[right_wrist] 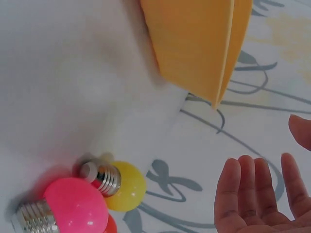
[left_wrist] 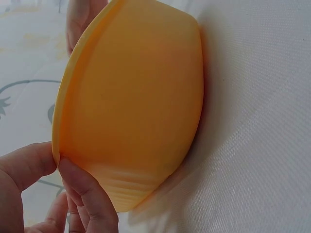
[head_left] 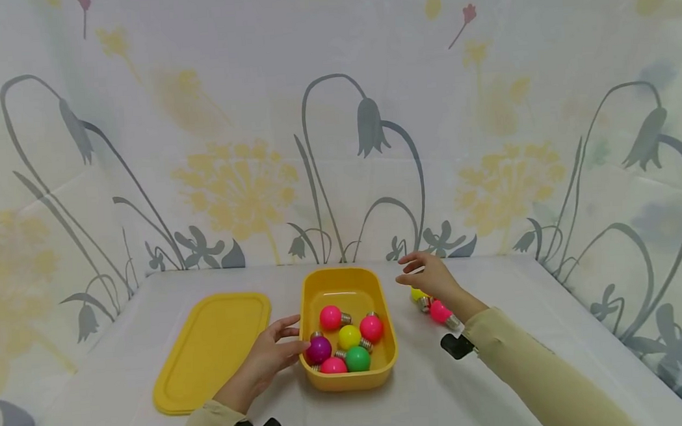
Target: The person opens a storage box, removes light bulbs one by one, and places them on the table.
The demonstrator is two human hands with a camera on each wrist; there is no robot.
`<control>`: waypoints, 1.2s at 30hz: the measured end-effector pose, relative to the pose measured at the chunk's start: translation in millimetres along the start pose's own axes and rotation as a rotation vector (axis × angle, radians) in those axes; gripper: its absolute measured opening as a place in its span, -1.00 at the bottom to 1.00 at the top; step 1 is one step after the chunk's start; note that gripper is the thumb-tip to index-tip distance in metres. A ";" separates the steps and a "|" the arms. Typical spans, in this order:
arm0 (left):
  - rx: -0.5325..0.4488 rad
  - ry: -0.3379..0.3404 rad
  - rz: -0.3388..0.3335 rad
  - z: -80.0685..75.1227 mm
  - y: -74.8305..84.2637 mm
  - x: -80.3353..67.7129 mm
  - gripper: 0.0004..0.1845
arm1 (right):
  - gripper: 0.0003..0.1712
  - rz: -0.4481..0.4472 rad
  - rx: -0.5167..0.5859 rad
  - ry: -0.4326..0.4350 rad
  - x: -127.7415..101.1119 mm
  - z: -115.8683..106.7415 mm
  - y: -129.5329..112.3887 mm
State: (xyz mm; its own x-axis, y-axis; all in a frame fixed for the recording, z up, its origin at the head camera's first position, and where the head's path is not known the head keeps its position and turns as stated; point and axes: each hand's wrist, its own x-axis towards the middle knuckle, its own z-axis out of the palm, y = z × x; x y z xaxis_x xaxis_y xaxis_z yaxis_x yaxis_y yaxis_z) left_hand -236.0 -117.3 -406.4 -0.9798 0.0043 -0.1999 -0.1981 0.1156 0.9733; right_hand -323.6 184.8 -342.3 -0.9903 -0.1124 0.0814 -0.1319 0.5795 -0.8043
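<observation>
Yellow tub (head_left: pixel 345 284) sits mid-table, long axis running away from the person, open top up. Inside: two pink bulbs near the middle, a yellow bulb (head_left: pixel 349 336), a purple bulb (head_left: pixel 318 350), a green bulb (head_left: pixel 358 358) and a third pink at the near end. Left hand (head_left: pixel 265 361) pinches the tub's near-left rim between thumb and fingers. Right hand (head_left: pixel 429 276) hovers open, fingers straight, just right of the tub, above loose bulbs (right_wrist: pixel 77 206) lying on the table. Flat yellow lid (head_left: pixel 214 348) lies left of the tub.
</observation>
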 end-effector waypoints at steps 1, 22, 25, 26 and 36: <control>0.001 0.000 0.001 -0.1 0.0 0.0 -0.36 | -0.56 -0.006 0.003 0.002 0.6 2.0 -1.8; 0.004 0.007 0.008 -1.5 0.2 -2.9 -0.36 | -0.59 0.003 0.100 -0.054 17.9 42.9 -33.8; -0.002 0.006 0.010 -1.1 0.6 -2.9 -0.37 | -0.60 -0.020 0.123 -0.073 20.8 48.5 -38.5; -0.002 0.005 0.011 -1.0 0.6 -2.7 -0.37 | -0.61 -0.025 0.132 -0.080 21.5 50.2 -40.3; -0.010 -0.008 0.014 0.4 0.8 -2.4 -0.39 | -0.63 -0.039 0.161 -0.163 24.5 68.8 -51.8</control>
State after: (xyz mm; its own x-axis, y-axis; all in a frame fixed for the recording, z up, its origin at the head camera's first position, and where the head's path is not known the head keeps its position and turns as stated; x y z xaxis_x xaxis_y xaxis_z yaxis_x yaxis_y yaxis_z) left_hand -233.8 -116.9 -405.1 -0.9822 0.0137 -0.1876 -0.1852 0.1051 0.9771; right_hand -338.0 96.5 -339.1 -0.9628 -0.2687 0.0281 -0.1480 0.4376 -0.8869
